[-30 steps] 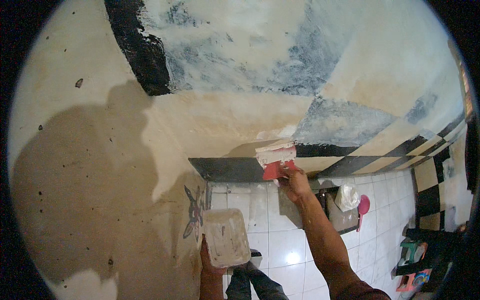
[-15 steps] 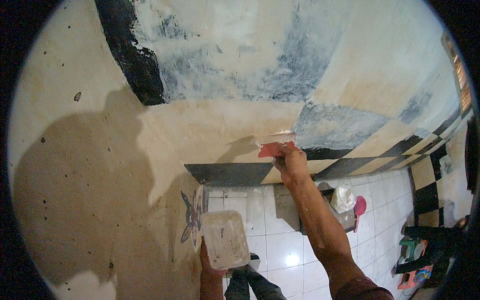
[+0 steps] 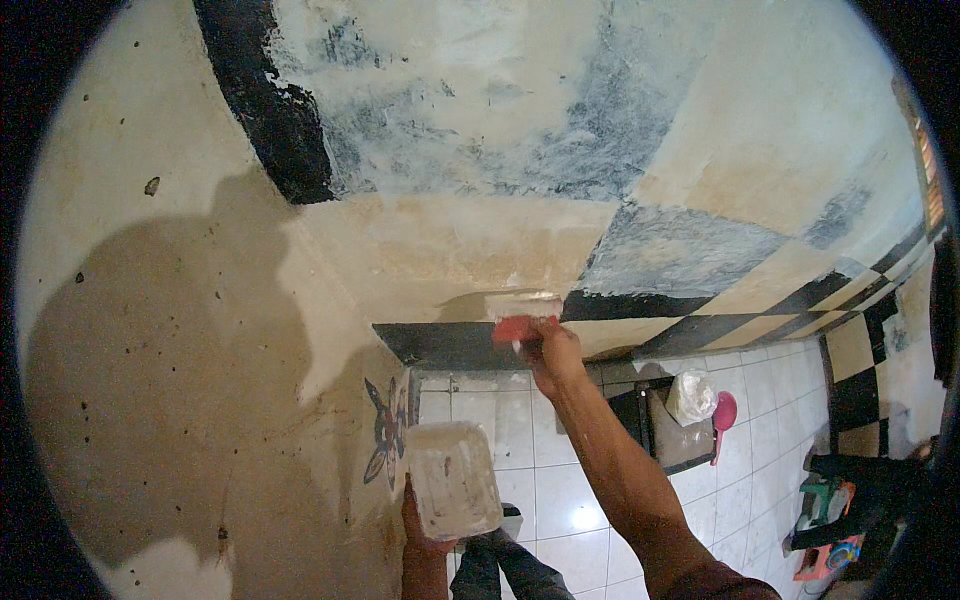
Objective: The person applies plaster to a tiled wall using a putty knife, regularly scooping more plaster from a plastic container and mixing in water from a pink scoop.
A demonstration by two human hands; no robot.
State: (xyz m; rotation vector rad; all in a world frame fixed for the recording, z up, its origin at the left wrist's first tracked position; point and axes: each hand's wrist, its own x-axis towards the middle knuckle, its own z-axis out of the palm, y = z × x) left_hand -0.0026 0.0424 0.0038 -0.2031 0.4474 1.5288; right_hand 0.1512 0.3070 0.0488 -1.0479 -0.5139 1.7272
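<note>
Two hands: the right hand [image 3: 553,352] at centre, the left hand [image 3: 425,528] at 6 o'clock. One red putty knife [image 3: 517,328], one white tub [image 3: 453,480], one butterfly sticker [image 3: 385,432], one pink scoop [image 3: 722,418] at 4 o'clock.

A cream plaster wall [image 3: 180,330] with black and blue-grey painted patches [image 3: 470,130] is seen up close. A big shadow [image 3: 150,400] is cast on it. Below, a shiny white tiled floor [image 3: 560,500] is lit by a bright spot.
</note>
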